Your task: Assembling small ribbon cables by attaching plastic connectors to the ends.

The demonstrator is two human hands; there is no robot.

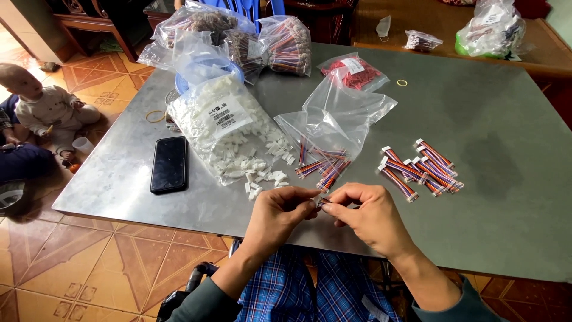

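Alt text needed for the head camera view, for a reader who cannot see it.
Two bare hands, left hand and right hand, meet over a grey table's near edge, pinching a small wire piece between fingertips. Behind lie a spilled bag of white connectors, loose striped wire bundles and a black phone.

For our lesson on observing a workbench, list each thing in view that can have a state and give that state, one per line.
Left hand: pinching a small wire piece.
Right hand: pinching the same piece.
Bag of white connectors: open, connectors spilling onto the table.
Clear bag of wires: open, wires sliding out.
Pile of finished wire harnesses: lying loose.
Phone: screen dark, face up.
Bag of red wires: closed.
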